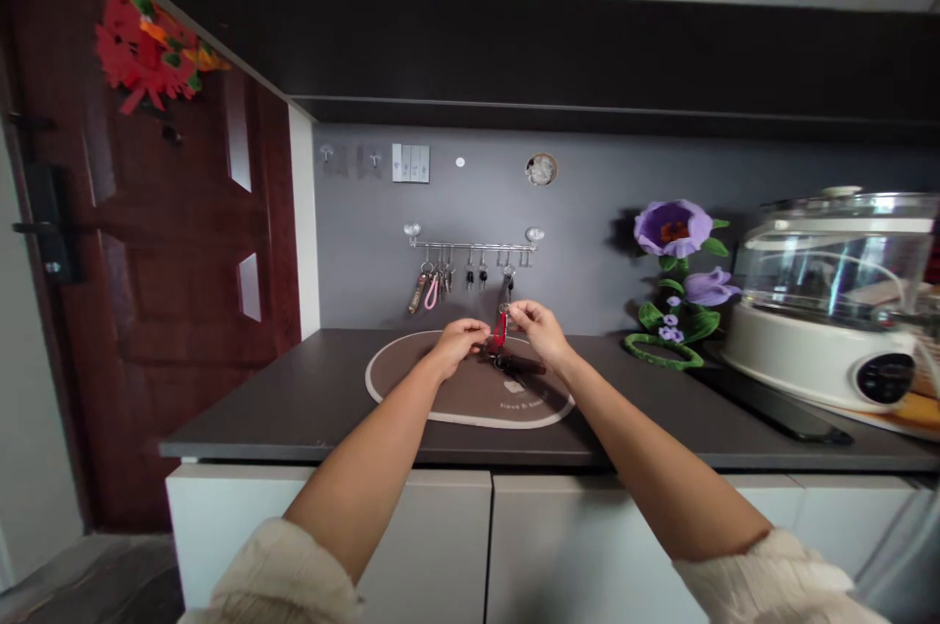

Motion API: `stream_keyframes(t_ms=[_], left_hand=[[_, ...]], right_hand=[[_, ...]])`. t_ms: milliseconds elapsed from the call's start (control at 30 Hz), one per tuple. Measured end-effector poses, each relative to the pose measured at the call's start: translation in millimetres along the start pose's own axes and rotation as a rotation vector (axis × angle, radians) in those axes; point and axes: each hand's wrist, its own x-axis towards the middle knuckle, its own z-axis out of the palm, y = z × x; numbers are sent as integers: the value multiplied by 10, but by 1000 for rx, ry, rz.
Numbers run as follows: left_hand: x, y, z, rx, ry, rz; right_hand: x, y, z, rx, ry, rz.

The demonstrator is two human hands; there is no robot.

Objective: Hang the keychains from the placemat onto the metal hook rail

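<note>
A red keychain point(500, 328) with a metal ring at its top hangs between my two hands, low over the oval brown mat. My right hand point(541, 332) is closed in a pinch on the ring end. From the other side, my left hand point(462, 344) pinches the keychain's lower part; its fingertips are small and partly hidden. Beneath, a dark brown elongated piece point(523, 365) lies on or just over the mat point(411, 389), seemingly joined to the keychain. Behind, a hook rail point(474, 246) on the wall carries several keys, one with a pink loop point(432, 291).
On the right of the dark counter point(271, 399) stand a purple knitted flower point(674, 230) and a white appliance with a clear top point(797, 355). A black phone-like slab point(778, 408) lies before them. An overhead shelf point(514, 46) juts out above; a red-brown door point(198, 311) is at left.
</note>
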Motion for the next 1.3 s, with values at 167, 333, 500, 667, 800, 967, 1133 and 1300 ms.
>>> stream_keyframes(t_ms=[167,333,500,667,800,967,1133,1300], left_hand=[[-9,-7,11,39,30,23],[1,0,29,75,132,36],[1,28,57,71,235,39],[78,-76,47,137,265,108],[156,-186,34,278,265,187],[182,-210,43,457,284,222],[179,-187,57,540,314,235],[180,-176,57,563,328,222]], right_hand=[[160,-64,-2,11,1,4],[357,-127,-21,10,42,68],[580,-212,-32,76,93,117],[829,-320,14,86,192,193],[1018,-341,65,49,274,233],[1206,-260,111,-4,343,263],[1332,-140,146,-62,416,264],[1471,35,103,-243,429,174]])
